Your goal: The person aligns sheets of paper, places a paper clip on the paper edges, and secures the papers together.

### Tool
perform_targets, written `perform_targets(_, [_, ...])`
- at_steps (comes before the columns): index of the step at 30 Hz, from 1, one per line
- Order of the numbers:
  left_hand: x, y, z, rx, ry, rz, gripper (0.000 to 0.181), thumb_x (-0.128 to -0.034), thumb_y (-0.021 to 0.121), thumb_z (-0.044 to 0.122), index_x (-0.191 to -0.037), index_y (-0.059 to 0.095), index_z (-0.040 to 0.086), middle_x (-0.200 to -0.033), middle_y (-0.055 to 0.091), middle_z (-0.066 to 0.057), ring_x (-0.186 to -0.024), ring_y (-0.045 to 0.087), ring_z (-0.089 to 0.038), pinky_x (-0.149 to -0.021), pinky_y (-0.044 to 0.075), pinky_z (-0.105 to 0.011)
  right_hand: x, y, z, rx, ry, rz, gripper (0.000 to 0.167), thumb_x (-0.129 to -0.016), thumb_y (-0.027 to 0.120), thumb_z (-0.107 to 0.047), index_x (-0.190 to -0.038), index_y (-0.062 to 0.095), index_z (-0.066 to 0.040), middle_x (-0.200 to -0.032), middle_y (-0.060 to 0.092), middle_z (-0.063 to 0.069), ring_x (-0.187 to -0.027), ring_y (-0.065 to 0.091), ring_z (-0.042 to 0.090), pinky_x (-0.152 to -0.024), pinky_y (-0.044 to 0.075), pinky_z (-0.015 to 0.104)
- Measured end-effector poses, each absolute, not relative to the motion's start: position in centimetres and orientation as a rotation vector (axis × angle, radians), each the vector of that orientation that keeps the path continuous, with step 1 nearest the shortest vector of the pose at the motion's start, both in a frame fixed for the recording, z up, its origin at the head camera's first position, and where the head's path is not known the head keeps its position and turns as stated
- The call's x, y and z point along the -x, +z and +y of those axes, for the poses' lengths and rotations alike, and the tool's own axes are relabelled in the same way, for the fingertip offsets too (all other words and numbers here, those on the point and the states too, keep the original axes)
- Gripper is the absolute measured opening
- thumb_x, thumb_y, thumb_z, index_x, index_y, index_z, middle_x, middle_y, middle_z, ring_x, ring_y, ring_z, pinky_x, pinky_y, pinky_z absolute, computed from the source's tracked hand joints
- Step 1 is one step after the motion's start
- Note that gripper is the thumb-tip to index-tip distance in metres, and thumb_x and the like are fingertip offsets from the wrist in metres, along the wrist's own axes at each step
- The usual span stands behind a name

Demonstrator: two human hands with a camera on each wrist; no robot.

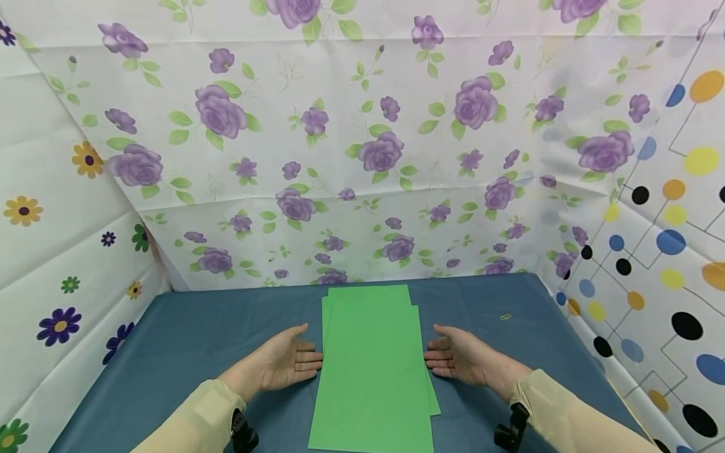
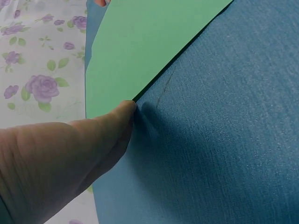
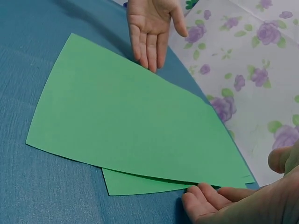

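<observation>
Green sheets [image 1: 370, 371] lie stacked on the blue table, slightly out of line, with a lower sheet's corner [image 3: 140, 183] sticking out on the right side. The left hand [image 1: 289, 360] is at their left edge, palm turned inward and fingers straight; in the left wrist view this hand [image 2: 70, 154] is beside the edge of the green paper [image 2: 135, 46]. At the right edge, the right hand [image 1: 467, 357] has its fingers extended, fingertips at or close to the paper. The right wrist view shows both the right hand [image 3: 252, 198] and the left hand [image 3: 152, 30] around the sheets.
A small yellowish paper clip [image 1: 506, 317] lies on the blue tablecloth [image 1: 470, 302] at the back right. Flowered cloth [image 1: 351, 233] hangs behind the table, with a flower-printed cloth at left and a dotted cloth [image 1: 651, 251] at right.
</observation>
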State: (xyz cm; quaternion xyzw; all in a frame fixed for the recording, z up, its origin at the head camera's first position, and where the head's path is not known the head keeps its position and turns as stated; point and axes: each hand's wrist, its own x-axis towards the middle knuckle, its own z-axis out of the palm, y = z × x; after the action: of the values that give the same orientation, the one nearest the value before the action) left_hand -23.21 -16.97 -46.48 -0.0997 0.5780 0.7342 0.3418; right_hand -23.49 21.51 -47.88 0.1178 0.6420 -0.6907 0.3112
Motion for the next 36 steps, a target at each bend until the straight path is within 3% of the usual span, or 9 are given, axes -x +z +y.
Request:
perform_targets(12, [23.1,-46.7,-16.9,0.279,1.943,1.476,0.085,-0.1111,0.037,0.046,-0.154,0.003,-0.019,-0.157,0.018,-0.041,-0.147,0.023,-0.052,-0.119,0.03,-0.055,23.0,-48.3,20.7,-0.225,-1.857,1.753,0.071,-0.111,0.042,-0.041,-0.151,0.029,0.017,-0.154,0.031,0.039,-0.141,0.036,0.052,-0.111,0.042,0.051])
perform_targets(22, [23.2,-46.9,-16.8,0.284,1.966,1.474,0.083,-0.1115,0.036,0.044,-0.155,0.002,-0.018,-0.158,0.017,-0.04,-0.147,0.022,-0.05,-0.118,0.032,-0.052,23.0,-47.9,20.2,-0.127,-1.781,1.798,0.075,-0.112,0.038,-0.043,-0.154,0.023,0.017,-0.155,0.028,0.04,-0.142,0.034,0.052,-0.114,0.039,0.052])
perform_targets(30, [23.2,-47.5,-15.9,0.166,1.932,1.528,0.067,-0.1144,0.03,0.03,-0.156,0.007,-0.018,-0.161,0.012,-0.038,-0.149,0.016,-0.051,-0.121,0.026,-0.054,22.9,-47.9,20.0,-0.136,-1.769,1.843,0.072,-0.113,0.036,-0.041,-0.153,0.026,0.018,-0.153,0.033,0.039,-0.14,0.038,0.052,-0.112,0.041,0.053])
perform_targets(32, [23.2,-47.7,-15.6,0.112,1.927,1.498,0.061,-0.1148,0.028,0.025,-0.156,0.01,-0.016,-0.161,0.013,-0.038,-0.148,0.02,-0.051,-0.12,0.029,-0.053,22.9,-47.8,20.0,-0.136,-1.763,1.844,0.073,-0.113,0.036,-0.041,-0.153,0.025,0.018,-0.154,0.031,0.039,-0.14,0.037,0.052,-0.113,0.04,0.053])
perform_targets(36, [23.1,-48.3,-14.9,0.039,1.91,1.488,0.048,-0.1137,0.028,0.015,-0.152,0.025,-0.015,-0.148,0.041,-0.033,-0.13,0.054,-0.039,-0.109,0.046,-0.045,22.9,-47.8,20.0,-0.139,-1.765,1.841,0.074,-0.112,0.037,-0.043,-0.153,0.025,0.018,-0.154,0.03,0.039,-0.141,0.037,0.052,-0.113,0.04,0.053])
